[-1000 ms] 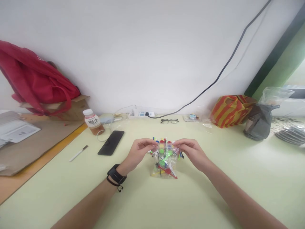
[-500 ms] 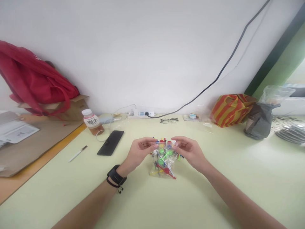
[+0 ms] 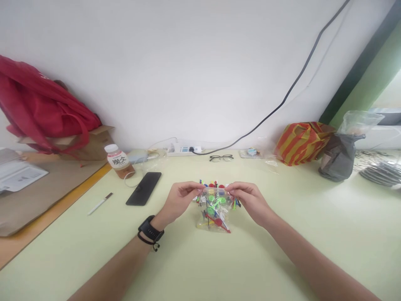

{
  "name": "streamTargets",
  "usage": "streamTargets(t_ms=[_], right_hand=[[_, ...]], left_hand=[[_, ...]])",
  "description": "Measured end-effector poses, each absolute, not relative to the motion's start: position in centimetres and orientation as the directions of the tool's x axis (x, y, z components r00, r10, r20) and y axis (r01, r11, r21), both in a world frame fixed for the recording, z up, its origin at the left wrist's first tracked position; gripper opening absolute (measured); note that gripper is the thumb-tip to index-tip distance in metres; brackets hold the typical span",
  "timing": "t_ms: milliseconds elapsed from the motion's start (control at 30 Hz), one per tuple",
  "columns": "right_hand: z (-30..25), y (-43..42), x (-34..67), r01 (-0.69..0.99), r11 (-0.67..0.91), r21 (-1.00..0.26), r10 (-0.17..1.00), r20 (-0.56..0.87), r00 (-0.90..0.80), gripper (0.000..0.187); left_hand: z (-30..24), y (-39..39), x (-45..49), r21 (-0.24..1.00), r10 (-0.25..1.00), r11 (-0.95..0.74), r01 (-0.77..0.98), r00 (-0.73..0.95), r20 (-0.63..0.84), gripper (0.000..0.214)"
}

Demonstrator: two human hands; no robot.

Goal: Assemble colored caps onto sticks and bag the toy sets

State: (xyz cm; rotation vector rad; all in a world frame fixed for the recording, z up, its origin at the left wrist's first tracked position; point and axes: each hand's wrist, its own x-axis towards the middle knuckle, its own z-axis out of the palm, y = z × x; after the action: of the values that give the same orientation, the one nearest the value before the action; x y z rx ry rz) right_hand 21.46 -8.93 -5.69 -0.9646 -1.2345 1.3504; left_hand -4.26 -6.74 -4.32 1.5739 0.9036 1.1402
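A small clear plastic bag (image 3: pixel 214 211) full of colourful plastic pieces rests on the pale green table (image 3: pixel 282 234) in front of me. My left hand (image 3: pixel 180 200), with a black watch on its wrist, pinches the bag's top left edge. My right hand (image 3: pixel 249 200) pinches the top right edge. More coloured pieces (image 3: pixel 213 184) lie on the table just behind the bag.
A black phone (image 3: pixel 144 188), a white pen (image 3: pixel 99 203) and a drink bottle (image 3: pixel 116 160) lie to the left. A power strip (image 3: pixel 183 149), glasses (image 3: pixel 222 157), a striped bag (image 3: pixel 302 143) and a grey bag (image 3: pixel 340 156) sit along the wall. A red bag (image 3: pixel 40 106) rests on cardboard.
Both hands drew closer together half a second ago, then spread again along the bag's top edge. The bag has stayed in place.
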Motion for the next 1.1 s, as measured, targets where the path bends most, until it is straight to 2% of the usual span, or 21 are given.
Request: streamTargets(t_ms=[267,433,533,800,1100], right_hand=[[-4.9,-9.5,21.0,-0.094,0.122,-0.988,0.981,0.134,-0.142,0.023],[-4.7,-9.5,21.0,-0.051,0.144,-0.988,0.978,0.150,-0.143,0.036],[-4.6,-9.5,21.1,-0.009,0.152,-0.988,0.976,0.151,-0.156,0.033],[-4.6,-9.6,20.9,0.006,0.179,-0.984,0.978,0.177,-0.107,0.029],[-4.9,-9.4,21.2,-0.016,0.226,-0.974,0.966,0.226,-0.128,0.017]], left_hand=[[-4.6,-6.8,-4.4,0.938,0.879,-0.346,0.017,0.355,0.318,0.017],[-4.7,-6.5,-4.5,0.969,0.916,-0.247,0.014,0.329,0.229,0.031],[-4.6,-6.3,-4.7,0.966,0.914,-0.253,0.050,0.340,0.222,0.022],[-4.4,-6.6,-4.6,0.977,0.901,-0.209,0.031,0.395,0.180,0.030],[-4.8,-6.2,-4.5,0.962,0.901,-0.268,0.057,0.368,0.229,0.021]])
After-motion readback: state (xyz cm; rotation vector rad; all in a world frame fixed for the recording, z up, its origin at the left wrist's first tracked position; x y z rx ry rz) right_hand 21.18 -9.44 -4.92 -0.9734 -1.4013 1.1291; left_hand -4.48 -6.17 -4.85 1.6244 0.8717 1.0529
